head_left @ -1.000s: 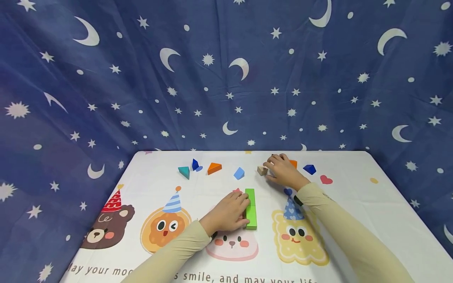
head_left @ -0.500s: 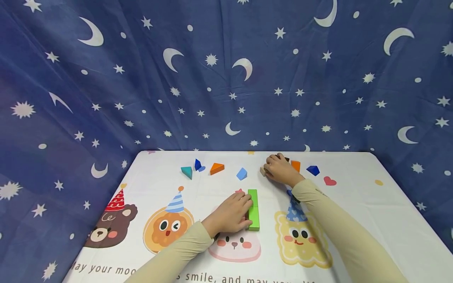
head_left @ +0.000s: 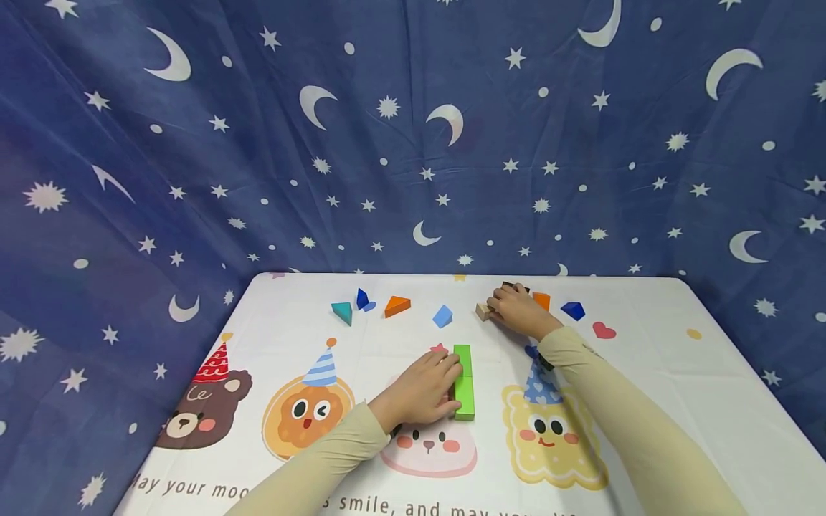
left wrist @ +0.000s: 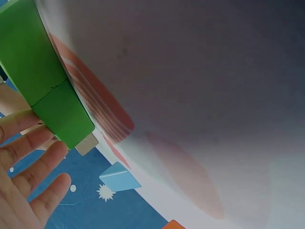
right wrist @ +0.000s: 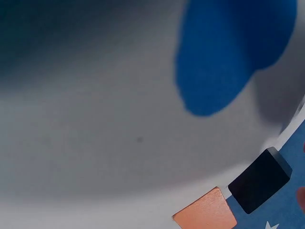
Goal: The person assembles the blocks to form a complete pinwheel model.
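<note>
My left hand (head_left: 422, 387) lies against the left side of two green blocks (head_left: 463, 383) set end to end. In the left wrist view, its fingers (left wrist: 40, 167) are loosely extended and spread, with fingertips at the edge of the green blocks (left wrist: 64, 112). Farther back, my right hand (head_left: 519, 312) has its bent fingertips at the right end of a small plain wooden block (head_left: 482, 312); whether they pinch it is hidden. A black block (head_left: 515, 287) lies just behind that hand, and an orange block (head_left: 541, 301) sits to its right.
Along the back lie a teal block (head_left: 343, 312), a dark blue block (head_left: 363, 299), an orange triangular block (head_left: 397, 306) and a light blue block (head_left: 442, 316). Another dark blue block (head_left: 573, 310) stands right of my right hand. A starry curtain (head_left: 413, 143) hangs behind the table.
My right hand shifts over the wooden block, then back slightly to the right, uncovering more of it. My left hand stays by the green blocks. The head view drifts slightly.
</note>
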`<state>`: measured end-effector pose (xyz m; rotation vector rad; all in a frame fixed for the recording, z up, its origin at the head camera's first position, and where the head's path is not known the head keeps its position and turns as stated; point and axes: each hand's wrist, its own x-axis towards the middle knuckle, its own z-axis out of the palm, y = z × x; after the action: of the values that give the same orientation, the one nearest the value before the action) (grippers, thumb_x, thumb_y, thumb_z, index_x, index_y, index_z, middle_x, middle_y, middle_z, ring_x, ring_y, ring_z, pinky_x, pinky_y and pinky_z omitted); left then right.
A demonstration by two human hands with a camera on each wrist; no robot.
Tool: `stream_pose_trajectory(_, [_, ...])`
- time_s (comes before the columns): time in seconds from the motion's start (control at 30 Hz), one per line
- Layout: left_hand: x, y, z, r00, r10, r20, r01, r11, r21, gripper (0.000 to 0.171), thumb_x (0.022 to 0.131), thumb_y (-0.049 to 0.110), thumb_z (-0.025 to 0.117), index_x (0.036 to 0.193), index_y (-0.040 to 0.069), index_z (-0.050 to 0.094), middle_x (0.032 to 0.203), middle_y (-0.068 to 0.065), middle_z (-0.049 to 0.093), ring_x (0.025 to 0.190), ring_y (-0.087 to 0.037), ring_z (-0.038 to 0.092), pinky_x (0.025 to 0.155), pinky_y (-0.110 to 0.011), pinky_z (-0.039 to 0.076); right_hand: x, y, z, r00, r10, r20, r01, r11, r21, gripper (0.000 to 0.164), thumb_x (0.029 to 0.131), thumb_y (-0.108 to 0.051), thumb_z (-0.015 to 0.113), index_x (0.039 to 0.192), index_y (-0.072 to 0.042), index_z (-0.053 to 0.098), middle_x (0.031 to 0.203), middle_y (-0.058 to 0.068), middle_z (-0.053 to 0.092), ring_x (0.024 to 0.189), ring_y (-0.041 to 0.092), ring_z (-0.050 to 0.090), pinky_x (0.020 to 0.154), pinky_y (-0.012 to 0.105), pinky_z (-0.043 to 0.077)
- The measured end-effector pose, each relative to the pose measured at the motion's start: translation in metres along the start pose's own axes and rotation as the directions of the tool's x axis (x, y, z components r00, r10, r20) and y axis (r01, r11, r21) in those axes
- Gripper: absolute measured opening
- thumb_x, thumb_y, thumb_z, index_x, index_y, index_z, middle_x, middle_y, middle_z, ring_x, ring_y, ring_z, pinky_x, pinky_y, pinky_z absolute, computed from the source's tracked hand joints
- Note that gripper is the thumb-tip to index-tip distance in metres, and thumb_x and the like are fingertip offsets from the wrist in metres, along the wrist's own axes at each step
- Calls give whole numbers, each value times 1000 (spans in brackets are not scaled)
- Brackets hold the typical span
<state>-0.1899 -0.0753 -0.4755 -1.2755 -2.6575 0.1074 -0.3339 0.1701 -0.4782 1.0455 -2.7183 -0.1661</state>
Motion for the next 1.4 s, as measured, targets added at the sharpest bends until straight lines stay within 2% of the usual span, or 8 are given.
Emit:
stream_pose_trajectory(0.13, [1,0,-1,1000,2,0,-2,1000,4,45,90,49,52,116,13,49,125,-2,52,120,-19,49,109,-32,36,0,1,-2,1000,-2,13,1,999,54,16,89,-24,64,97,-12,67,93,7,62,93,25,57,89,49,46])
stream_pose_trajectory(0.33, [1,-1,-4,1000,5,5,-5,1000,2,45,90,49,51,116,13,49,124,-2,52,119,-19,49,109,-32,35,1,-4,-5,998,-57,-4,58,992,114,9,88,-22,65,91,-15,68,82,2,58,84,20,55,78,42,44])
stream_pose_trajectory(0.5, [1,-1,-4,1000,-1,11,1,1000,-14,45,90,49,51,117,12,49,124,-3,52,120,-19,50,110,-32,35,2,-11,-7,991,-124,-43,128,987,102,6,85,-22,67,85,-16,67,76,-2,57,79,18,54,74,39,42])
stream_pose_trajectory(0.73, [0,-1,-4,1000,-10,24,10,1000,-23,47,90,49,51,119,12,49,126,-4,52,122,-20,49,111,-33,34,2,-23,-10,987,-156,-27,158,979,128,7,84,-23,67,83,-16,68,77,-1,62,76,17,55,71,35,40])
stream_pose_trajectory(0.87, [0,-1,-2,1000,-11,29,12,1000,-24,47,90,49,50,119,12,49,127,-3,52,121,-19,49,111,-32,33,0,-27,-9,983,-177,-49,183,972,146,6,82,-22,69,83,-16,68,75,-2,62,75,16,56,70,35,42])
stream_pose_trajectory(0.97, [0,-1,-1,1000,-11,26,12,1000,-23,47,90,49,50,119,12,48,127,-3,52,121,-19,48,112,-32,32,-2,-30,-7,978,-195,-68,203,970,135,7,81,-23,70,84,-16,68,74,-2,61,75,16,56,71,36,43])
stream_pose_trajectory(1.2, [1,0,0,1000,-9,25,10,1000,-23,47,90,49,50,119,12,49,127,-3,51,121,-19,48,111,-32,32,-5,-36,-10,964,-252,-88,256,966,32,10,82,-24,70,91,-19,68,76,-2,61,75,17,55,70,35,42])
stream_pose_trajectory(1.4, [0,1,0,1000,-11,20,11,1000,-10,48,90,49,50,121,12,48,129,-3,51,122,-19,48,111,-31,33,-4,-39,-10,962,-263,-74,265,964,25,13,83,-25,69,94,-19,69,80,-2,63,77,16,56,71,34,43])
